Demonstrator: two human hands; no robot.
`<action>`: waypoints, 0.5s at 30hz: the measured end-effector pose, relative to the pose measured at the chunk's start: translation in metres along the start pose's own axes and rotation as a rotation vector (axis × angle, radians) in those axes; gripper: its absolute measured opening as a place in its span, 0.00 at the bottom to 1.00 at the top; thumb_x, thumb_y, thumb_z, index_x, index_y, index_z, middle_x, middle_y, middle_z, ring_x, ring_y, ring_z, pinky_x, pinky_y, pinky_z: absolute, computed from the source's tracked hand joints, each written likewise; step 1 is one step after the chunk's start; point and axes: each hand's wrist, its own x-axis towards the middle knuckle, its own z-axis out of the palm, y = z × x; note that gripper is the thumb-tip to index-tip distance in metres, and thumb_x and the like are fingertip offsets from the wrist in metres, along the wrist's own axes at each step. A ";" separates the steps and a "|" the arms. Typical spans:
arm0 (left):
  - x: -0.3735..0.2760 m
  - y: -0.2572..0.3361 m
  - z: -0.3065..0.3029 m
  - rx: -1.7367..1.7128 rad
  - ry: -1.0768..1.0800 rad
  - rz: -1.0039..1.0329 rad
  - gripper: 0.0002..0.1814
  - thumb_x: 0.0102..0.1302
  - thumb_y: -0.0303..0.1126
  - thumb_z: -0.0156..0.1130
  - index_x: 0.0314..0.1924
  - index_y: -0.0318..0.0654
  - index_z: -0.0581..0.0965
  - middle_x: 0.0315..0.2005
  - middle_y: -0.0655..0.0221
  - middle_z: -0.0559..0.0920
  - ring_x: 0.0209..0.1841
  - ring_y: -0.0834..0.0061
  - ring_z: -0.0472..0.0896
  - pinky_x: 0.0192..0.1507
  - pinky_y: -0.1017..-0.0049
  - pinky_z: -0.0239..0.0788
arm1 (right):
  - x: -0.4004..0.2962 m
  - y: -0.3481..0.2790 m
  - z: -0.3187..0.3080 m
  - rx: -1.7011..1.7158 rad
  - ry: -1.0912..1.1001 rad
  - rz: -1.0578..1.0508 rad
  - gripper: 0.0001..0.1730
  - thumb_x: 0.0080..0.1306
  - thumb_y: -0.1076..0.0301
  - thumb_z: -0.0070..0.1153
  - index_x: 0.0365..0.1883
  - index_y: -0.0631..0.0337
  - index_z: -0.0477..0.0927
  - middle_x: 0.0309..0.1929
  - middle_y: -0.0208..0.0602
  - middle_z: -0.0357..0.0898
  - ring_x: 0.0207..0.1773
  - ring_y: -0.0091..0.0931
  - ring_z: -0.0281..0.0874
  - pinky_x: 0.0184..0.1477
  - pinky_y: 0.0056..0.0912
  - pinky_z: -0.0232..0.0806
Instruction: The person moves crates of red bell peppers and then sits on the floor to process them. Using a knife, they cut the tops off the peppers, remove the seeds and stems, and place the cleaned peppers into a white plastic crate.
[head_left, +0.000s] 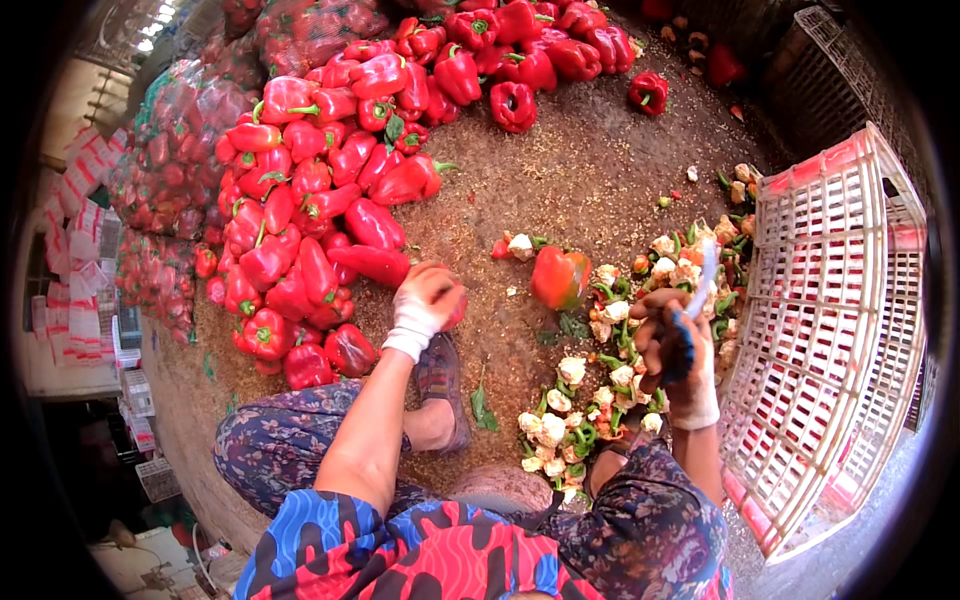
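Note:
My left hand (429, 300), with a white band at the wrist, is shut on a red bell pepper (455, 313), mostly hidden by the fingers, beside a heap of red peppers (300, 217). My right hand (675, 341), in a dark-stained glove, grips a knife by its blue handle (682, 346). The blade (707, 277) points up and away from me, somewhat blurred. Between the hands, farther off, a red-green pepper (560, 277) lies on the floor. Cut pepper cores with green stems (551, 429) lie around and below my right hand.
White plastic crates (814, 322) stand tilted at the right, with another crate (832, 52) behind. Mesh sacks of peppers (176, 157) are stacked at the left. Single peppers (648, 93) and seeds lie on the brown floor (585, 172). My feet (442, 397) rest near the heap and cores.

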 end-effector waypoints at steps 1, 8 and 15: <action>0.007 0.002 0.000 -0.015 -0.084 0.101 0.17 0.50 0.36 0.69 0.41 0.43 0.80 0.44 0.65 0.82 0.55 0.58 0.77 0.60 0.58 0.65 | 0.005 0.003 0.004 -0.037 0.005 0.084 0.15 0.70 0.58 0.54 0.45 0.62 0.76 0.34 0.40 0.81 0.17 0.16 0.69 0.15 0.16 0.59; 0.008 -0.009 0.013 0.097 0.260 -0.322 0.39 0.43 0.43 0.76 0.57 0.37 0.74 0.59 0.52 0.70 0.64 0.48 0.66 0.68 0.54 0.55 | 0.008 0.042 0.012 -0.281 -0.162 0.298 0.20 0.74 0.53 0.51 0.55 0.58 0.72 0.38 0.33 0.79 0.29 0.18 0.75 0.25 0.20 0.68; -0.013 0.023 0.038 -0.053 0.226 -0.508 0.41 0.40 0.41 0.79 0.59 0.52 0.73 0.57 0.53 0.68 0.55 0.49 0.73 0.59 0.57 0.68 | 0.037 0.090 0.023 -0.703 -0.327 0.119 0.17 0.71 0.59 0.52 0.47 0.67 0.77 0.37 0.44 0.80 0.41 0.30 0.77 0.46 0.33 0.68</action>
